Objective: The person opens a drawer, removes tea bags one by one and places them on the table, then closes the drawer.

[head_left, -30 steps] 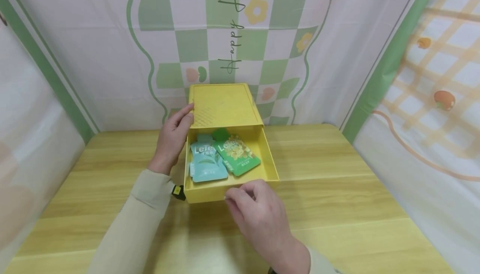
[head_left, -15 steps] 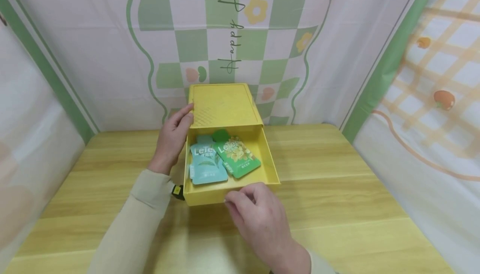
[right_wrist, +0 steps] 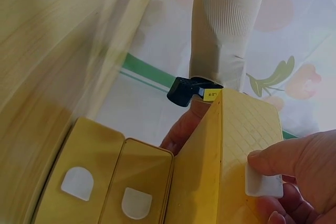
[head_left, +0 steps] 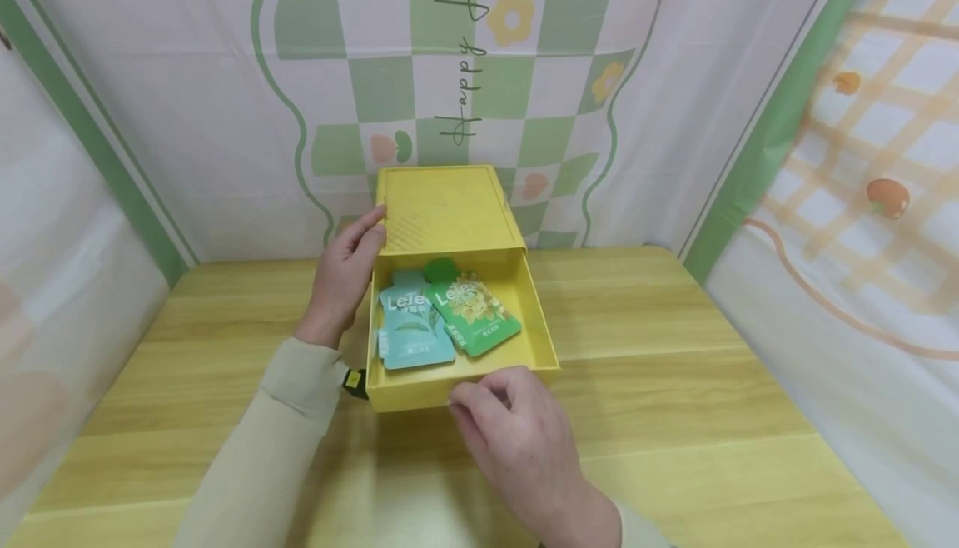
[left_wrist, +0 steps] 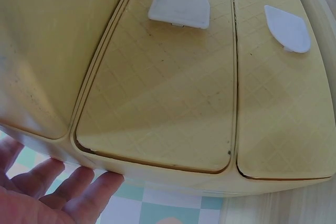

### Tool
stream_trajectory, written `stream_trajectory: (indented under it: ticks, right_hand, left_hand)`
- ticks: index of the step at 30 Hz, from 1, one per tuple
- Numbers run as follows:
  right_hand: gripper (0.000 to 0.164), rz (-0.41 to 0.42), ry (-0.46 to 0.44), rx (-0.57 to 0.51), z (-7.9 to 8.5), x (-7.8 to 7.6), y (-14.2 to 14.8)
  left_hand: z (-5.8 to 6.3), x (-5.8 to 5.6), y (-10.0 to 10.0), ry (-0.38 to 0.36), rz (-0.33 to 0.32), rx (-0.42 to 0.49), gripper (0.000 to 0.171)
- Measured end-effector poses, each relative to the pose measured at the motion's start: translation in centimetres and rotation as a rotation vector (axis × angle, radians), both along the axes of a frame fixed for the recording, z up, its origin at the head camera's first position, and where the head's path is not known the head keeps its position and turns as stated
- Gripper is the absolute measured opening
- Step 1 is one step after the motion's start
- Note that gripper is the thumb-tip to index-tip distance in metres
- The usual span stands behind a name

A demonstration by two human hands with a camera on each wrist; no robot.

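A small yellow drawer cabinet stands on the table with its top drawer pulled far out. Two flat, capped pouches lie inside it: a light-blue pouch at left and a green pouch partly over it. My right hand is at the drawer's front; the right wrist view shows thumb and fingers pinching its white handle. My left hand rests against the cabinet's left side. Its extended fingers touch the cabinet near an edge in the left wrist view.
Two lower drawers, one of them the middle drawer, are closed, each with a white handle. The wood-grain table extends around the cabinet. A checkered cloth hangs close behind, with more cloth at both sides.
The top drawer has come slightly farther toward me with the right hand, and the pouches have shifted a little with it. Over the last half second almost nothing moves; the left hand stays in place.
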State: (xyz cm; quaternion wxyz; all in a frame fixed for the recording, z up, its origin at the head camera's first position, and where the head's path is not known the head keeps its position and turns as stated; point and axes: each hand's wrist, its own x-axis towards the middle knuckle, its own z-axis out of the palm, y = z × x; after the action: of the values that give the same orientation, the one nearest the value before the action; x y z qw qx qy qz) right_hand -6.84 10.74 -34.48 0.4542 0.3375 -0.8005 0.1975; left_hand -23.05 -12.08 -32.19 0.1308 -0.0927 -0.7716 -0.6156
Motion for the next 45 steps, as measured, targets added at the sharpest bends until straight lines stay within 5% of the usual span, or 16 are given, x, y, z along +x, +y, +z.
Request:
stream_trajectory:
  ticks: [6, 13, 19, 29, 45]
  right_hand:
    - [0.015, 0.019, -0.011, -0.011, 0.1, 0.1, 0.1]
    - [0.013, 0.037, 0.002, -0.022, 0.5, 0.2, 0.2]
    - [0.013, 0.053, 0.005, -0.026, 0.7, 0.2, 0.2]
    - [0.009, 0.079, 0.024, -0.035, 1.3, 0.2, 0.3]
    - [0.009, 0.114, 0.044, -0.038, 2.5, 0.5, 0.3]
  left_hand:
    - [0.2, 0.0, 0.0, -0.010, 0.004, 0.008, 0.049]
    - [2.3, 1.9, 0.6, -0.033, -0.005, 0.000, 0.049]
    - [2.7, 2.3, 0.7, -0.039, -0.008, -0.012, 0.050]
    - [0.2, 0.0, 0.1, -0.006, 0.007, 0.000, 0.049]
    - [0.1, 0.1, 0.0, -0.002, -0.001, 0.004, 0.050]
